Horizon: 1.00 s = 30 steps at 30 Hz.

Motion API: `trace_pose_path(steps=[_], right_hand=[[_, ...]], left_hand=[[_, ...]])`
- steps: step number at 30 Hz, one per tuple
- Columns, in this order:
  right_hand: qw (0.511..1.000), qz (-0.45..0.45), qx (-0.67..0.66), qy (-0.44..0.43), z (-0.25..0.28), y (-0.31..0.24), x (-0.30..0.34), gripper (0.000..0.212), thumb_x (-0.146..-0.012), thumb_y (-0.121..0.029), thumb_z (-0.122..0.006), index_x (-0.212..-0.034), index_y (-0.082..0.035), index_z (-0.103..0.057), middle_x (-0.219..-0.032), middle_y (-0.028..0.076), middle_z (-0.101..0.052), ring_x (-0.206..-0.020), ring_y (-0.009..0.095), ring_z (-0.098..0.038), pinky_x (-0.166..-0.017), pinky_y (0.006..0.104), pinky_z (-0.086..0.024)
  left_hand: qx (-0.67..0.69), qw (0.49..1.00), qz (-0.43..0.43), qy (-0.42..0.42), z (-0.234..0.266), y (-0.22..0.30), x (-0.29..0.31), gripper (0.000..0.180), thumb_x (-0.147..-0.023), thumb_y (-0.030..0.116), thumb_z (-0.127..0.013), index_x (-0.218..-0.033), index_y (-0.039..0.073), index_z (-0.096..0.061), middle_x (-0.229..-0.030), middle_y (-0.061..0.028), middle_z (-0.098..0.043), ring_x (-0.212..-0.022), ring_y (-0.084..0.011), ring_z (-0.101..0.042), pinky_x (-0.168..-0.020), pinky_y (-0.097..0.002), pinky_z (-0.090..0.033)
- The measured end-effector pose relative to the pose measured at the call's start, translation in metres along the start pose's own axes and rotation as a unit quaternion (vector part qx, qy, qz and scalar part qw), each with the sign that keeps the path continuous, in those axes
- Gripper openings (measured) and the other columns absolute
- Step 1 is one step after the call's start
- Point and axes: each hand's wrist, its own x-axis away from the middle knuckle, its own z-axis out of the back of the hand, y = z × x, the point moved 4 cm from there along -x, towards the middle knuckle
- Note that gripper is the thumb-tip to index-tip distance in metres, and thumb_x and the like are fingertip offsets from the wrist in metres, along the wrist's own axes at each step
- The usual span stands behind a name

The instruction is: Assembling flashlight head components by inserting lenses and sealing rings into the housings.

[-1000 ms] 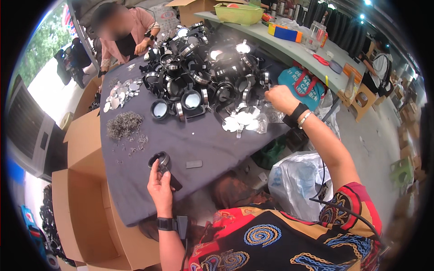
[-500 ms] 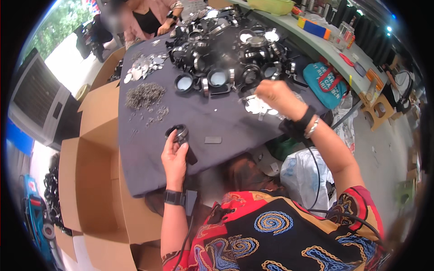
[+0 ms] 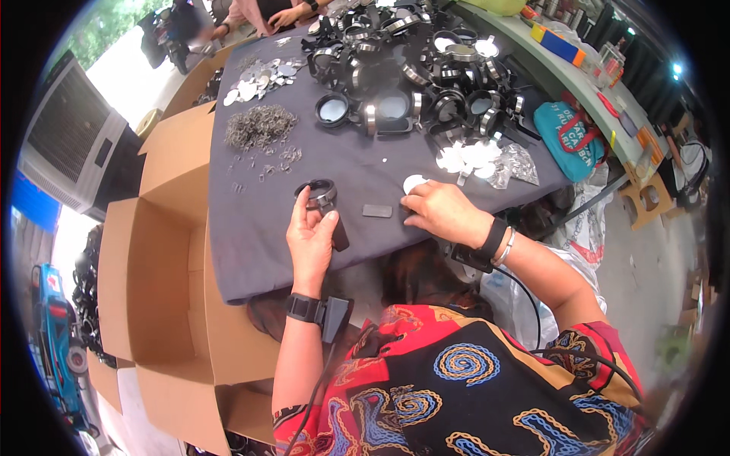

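A short-sleeved top [image 3: 471, 403] in red, black and gold

The black front [image 3: 488, 403] carries a large spiral [image 3: 467, 365] and curling motifs in braided blue and tan cord. The right sleeve [image 3: 604, 338] is red and black with embroidery. Above the bare left hand [image 3: 310, 242] sits a wide black strap [image 3: 303, 308] with a dark box [image 3: 335, 319], from which a thin black cable [image 3: 323, 376] trails. The bare right hand [image 3: 447, 213] has a black wristband [image 3: 494, 237], a silver-coloured bracelet [image 3: 505, 248] and a black wired box [image 3: 471, 258].

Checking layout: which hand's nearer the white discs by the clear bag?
Right. Right hand is below-left of the white discs; left hand is farther left, holding a black ring.
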Motion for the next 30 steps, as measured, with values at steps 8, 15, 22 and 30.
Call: trace_pose_path(steps=[8, 15, 22, 30], right_hand=[[0.991, 0.006, 0.117, 0.061, 0.002, -0.012, -0.013, 0.012, -0.07, -0.005, -0.06, -0.074, -0.006, -0.049, -0.07, 0.009, -0.052, -0.063, 0.026, -0.059, -0.053, 0.0351, -0.05], [0.95, 0.069, -0.174, 0.251, 0.002, -0.028, -0.079, 0.011, -0.08, -0.002, -0.059, -0.083, -0.004, -0.049, -0.076, 0.013, -0.054, -0.064, 0.034, -0.058, -0.053, 0.0401, -0.048], [0.953, 0.074, -0.227, 0.189, -0.039, -0.039, -0.101, 0.007, -0.082, -0.004, -0.058, -0.087, -0.004, -0.052, -0.076, 0.012, -0.055, -0.065, 0.033, -0.059, -0.056, 0.04, -0.048], [0.953, 0.118, -0.202, 0.192, -0.036, -0.046, -0.1, 0.012, -0.077, -0.005, -0.058, -0.089, -0.004, -0.053, -0.077, 0.011, -0.058, -0.069, 0.031, -0.061, -0.057, 0.0378, -0.05]], left_hand=[[0.024, 1.0, 0.011, -0.003, 0.0, 0.002, 0.001, 0.065, -0.084, -0.001, -0.062, -0.142, -0.002, -0.032, -0.095, -0.0061, -0.063, -0.078, -0.0058, -0.056, -0.065, -0.0193, -0.047], [0.034, 0.999, -0.005, -0.008, -0.001, 0.003, 0.002, 0.074, -0.083, -0.002, -0.062, -0.146, 0.0, -0.022, -0.093, -0.0053, -0.063, -0.079, -0.0054, -0.056, -0.069, -0.0194, -0.047], [0.009, 1.0, -0.011, -0.01, -0.001, 0.007, 0.003, 0.079, -0.083, 0.0, -0.063, -0.148, 0.004, -0.018, -0.082, -0.001, -0.058, -0.067, -0.0045, -0.05, -0.055, -0.0186, -0.043], [0.014, 1.0, -0.024, -0.012, 0.0, 0.002, 0.001, 0.068, -0.084, 0.004, -0.064, -0.143, 0.002, -0.031, -0.079, -0.0001, -0.055, -0.06, -0.0029, -0.048, -0.045, -0.0176, -0.042]])
